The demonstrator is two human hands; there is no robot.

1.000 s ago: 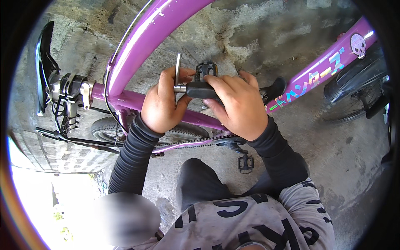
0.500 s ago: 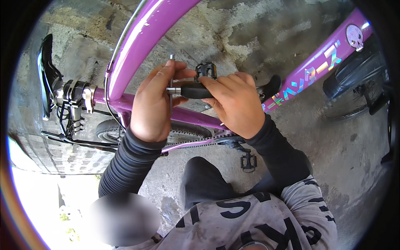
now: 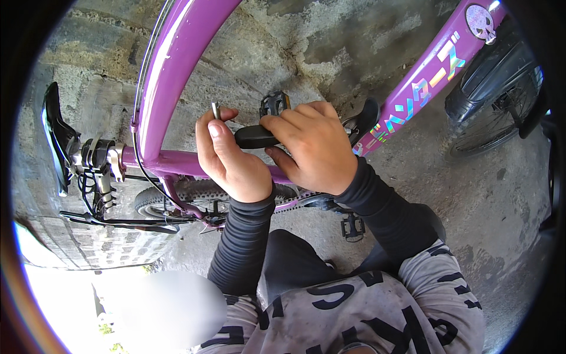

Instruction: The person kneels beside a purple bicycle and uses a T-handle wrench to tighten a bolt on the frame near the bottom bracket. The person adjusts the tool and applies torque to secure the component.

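My right hand is closed around a black bar with a rounded end, which sticks out to the left of my fingers. My left hand pinches a thin silver metal rod between thumb and fingers. The rod's tip points up past the thumb, just left of the bar's rounded end; its lower part is hidden in the hand. Behind my hands lies a purple bicycle frame. Beyond the bar is a black pedal, partly covered by my right hand.
A black saddle is at the far left. Beneath the frame sit a knobby tire and another black pedal. A black-fendered wheel is at the right. Rough concrete lies behind.
My left hand has turned and closed its fingers around the rod, which showed full length before. The black bar and my right hand have moved slightly left.
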